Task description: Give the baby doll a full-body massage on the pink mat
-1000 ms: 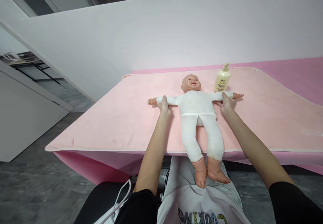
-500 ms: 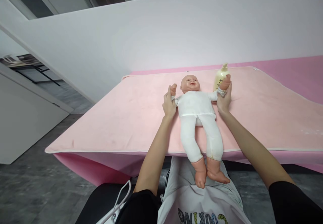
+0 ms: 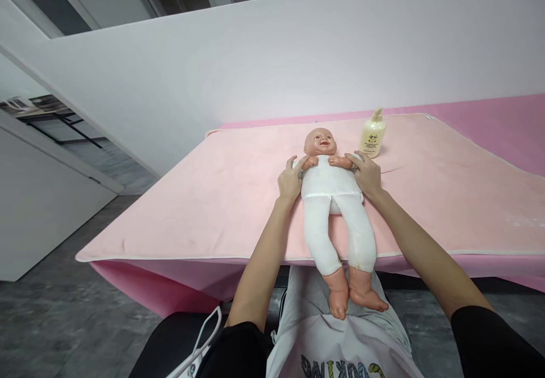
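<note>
A baby doll (image 3: 331,176) in a white cloth body lies on its back on a pink blanket (image 3: 213,196), its head toward the wall and its feet hanging past the table's front edge. Both doll arms are bent, with the hands resting on its upper chest. My left hand (image 3: 290,180) grips the doll arm on the left side of the view, near the wrist. On the other side my right hand (image 3: 368,176) holds the other arm, thumb and fingers around it. Just behind my right hand stands a pale yellow pump bottle (image 3: 373,138).
A white wall (image 3: 272,60) rises behind the table. Pink cloth (image 3: 502,122) shows under the blanket at the back right. Below the front edge are my lap and a black chair (image 3: 166,344), with a white cord (image 3: 204,338) beside me.
Both doll arms have gone from spread out at the sides to folded in over the chest. My hands moved inward with them, and the pump bottle is now less covered.
</note>
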### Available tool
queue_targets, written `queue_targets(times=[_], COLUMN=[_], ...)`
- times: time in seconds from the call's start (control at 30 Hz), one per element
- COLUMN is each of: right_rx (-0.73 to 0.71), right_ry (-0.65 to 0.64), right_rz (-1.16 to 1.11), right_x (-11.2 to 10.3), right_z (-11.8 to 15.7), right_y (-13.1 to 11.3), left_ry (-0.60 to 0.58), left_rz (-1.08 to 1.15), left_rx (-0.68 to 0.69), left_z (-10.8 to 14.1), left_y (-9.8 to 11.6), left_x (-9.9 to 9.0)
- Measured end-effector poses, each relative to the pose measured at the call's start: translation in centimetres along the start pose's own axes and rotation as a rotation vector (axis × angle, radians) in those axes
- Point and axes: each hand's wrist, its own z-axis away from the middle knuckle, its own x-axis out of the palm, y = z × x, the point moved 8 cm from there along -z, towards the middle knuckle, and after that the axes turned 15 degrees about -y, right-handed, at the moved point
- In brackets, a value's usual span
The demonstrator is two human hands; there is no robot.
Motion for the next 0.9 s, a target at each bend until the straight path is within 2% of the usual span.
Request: queue_targets(times=[0.27, 0.53, 0.63, 0.73, 0.9], right_rx=[-0.001, -0.006, -0.028, -0.025, 0.159], right_ry=[-0.099, -0.143, -0.143, -0.088, 0.092], right_rz=[0.159, 0.175, 0.095, -0.061, -0.454], right_x=[0.8, 1.2, 1.0, 0.4, 0.0], right_z=[-0.2, -0.2, -0.1, 0.0, -0.2], right_y=[-0.8, -0.9, -1.1, -0.8, 2.4], left_ry=[-0.027, -0.050, -0.019, 0.010, 0.090], left_rz=[-0.052, -0.057, 0.002, 0.091, 0.319], left_rx=[0.078, 0.139, 0.143, 0.147, 0.194], left_z=[0.2, 0.4, 0.4, 0.2, 0.0], left_y=[1.3, 1.5, 1.4, 0.9, -0.1], left_x=[0.4, 0.7, 0.5, 0.2, 0.0])
